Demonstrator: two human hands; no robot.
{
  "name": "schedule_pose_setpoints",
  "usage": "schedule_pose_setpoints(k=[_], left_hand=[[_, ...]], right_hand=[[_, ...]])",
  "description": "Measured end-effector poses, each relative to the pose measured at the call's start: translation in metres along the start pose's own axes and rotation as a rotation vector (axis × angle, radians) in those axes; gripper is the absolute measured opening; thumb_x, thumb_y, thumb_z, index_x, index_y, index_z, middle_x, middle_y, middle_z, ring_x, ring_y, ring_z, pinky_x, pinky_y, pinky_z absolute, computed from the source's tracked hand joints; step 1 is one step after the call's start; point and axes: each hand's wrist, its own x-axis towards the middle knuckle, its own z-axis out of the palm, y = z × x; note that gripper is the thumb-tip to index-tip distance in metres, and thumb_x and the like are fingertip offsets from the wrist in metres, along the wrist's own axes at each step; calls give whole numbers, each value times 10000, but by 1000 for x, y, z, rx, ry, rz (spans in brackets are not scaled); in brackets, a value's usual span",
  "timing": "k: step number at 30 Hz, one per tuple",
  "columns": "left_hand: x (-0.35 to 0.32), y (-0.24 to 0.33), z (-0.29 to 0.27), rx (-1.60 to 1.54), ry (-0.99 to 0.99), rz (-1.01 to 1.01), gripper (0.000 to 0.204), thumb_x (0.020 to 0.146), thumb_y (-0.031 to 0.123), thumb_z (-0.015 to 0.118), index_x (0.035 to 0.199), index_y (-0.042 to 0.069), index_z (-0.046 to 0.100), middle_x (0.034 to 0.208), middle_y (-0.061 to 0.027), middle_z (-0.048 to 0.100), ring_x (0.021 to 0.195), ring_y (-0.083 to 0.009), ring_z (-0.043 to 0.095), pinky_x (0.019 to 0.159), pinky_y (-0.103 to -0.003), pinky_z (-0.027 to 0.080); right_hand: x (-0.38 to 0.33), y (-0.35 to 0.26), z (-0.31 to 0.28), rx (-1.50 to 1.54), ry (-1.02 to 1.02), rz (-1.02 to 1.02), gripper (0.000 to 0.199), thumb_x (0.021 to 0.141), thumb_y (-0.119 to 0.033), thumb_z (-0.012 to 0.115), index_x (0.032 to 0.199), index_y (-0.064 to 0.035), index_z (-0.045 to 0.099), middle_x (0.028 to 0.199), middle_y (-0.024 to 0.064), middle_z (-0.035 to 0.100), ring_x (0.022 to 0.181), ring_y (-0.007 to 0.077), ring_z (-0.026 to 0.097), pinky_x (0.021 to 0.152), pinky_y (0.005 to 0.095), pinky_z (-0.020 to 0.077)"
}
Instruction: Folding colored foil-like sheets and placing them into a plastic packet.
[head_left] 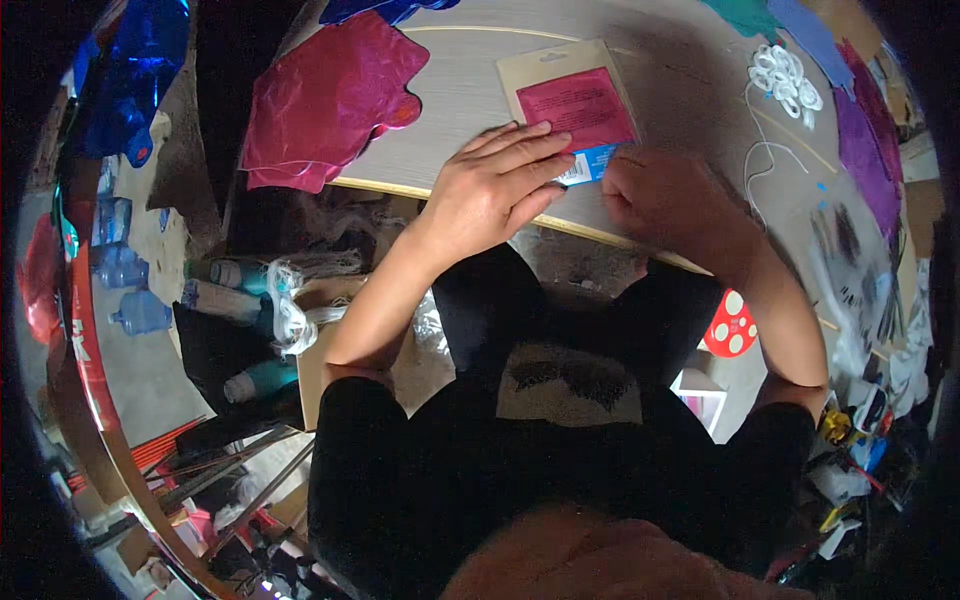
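Observation:
A flat tan card package (pixel 515 72) with a hang hole lies at the near edge of the table. A magenta foil piece (pixel 580 105) covers most of its face, and a blue and white label (pixel 588 166) shows at its lower end. My left hand (pixel 500 180) rests on the lower left of the package, palm down, fingers stretched out flat and thumb toward the label. At the package's lower right corner is my right hand (pixel 670 195), blurred and in shadow, with its fingers curled in. What they hold, if anything, is hidden.
On the table (pixel 450 110), magenta foil sheets (pixel 325 100) lie left and a white cord bundle (pixel 785 80) right. Purple foil (pixel 868 165) hangs over the right edge. An open carton (pixel 315 370) with white strands stands below left; a red spotted item (pixel 731 325) sits below right.

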Motion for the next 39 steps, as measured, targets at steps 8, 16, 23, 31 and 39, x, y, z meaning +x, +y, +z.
schedule_pose_setpoints(k=[8, 16, 23, 31, 39], left_hand=[[-1, 0, -3, -7, -30, -36, 319, 800, 176, 753, 1108, 98, 723, 1242, -65, 666, 1211, -254, 601, 1045, -419, 460], [0, -2, -1, -22, -21, -35, 311, 796, 173, 756, 1096, 96, 729, 1236, -66, 669, 1211, -259, 601, 1048, -420, 459], [-1, -1, -1, -27, -13, -35, 303, 795, 177, 758, 1084, 90, 733, 1222, -72, 674, 1208, -261, 603, 1051, -420, 457], [-1, 0, 1, -31, -7, -46, 293, 801, 178, 753, 1081, 93, 735, 1218, -67, 677, 1206, -256, 605, 1048, -419, 462], [-2, -4, 0, -23, 17, -49, 293, 800, 179, 752, 1081, 99, 737, 1204, -61, 684, 1186, -252, 618, 1046, -418, 471]], right_hand=[[-16, -4, -4, -44, 12, -122, 94, 800, -113, 663, 813, -57, 588, 843, 93, 593, 795, 309, 620, 683, 422, 517], [-7, 11, 1, 47, 182, -187, 145, 817, -170, 669, 924, -72, 656, 906, 92, 612, 851, 300, 612, 787, 411, 516], [3, 1, 3, -79, 67, -174, 85, 793, -128, 628, 818, -74, 567, 825, 89, 567, 801, 300, 609, 718, 419, 526], [6, 1, 1, -104, -65, -156, 132, 764, -136, 642, 808, -61, 543, 815, 100, 562, 795, 302, 612, 685, 411, 522], [-20, -21, -16, -62, -316, -357, 174, 764, -200, 687, 851, -76, 602, 883, 79, 590, 896, 272, 618, 739, 398, 522]])
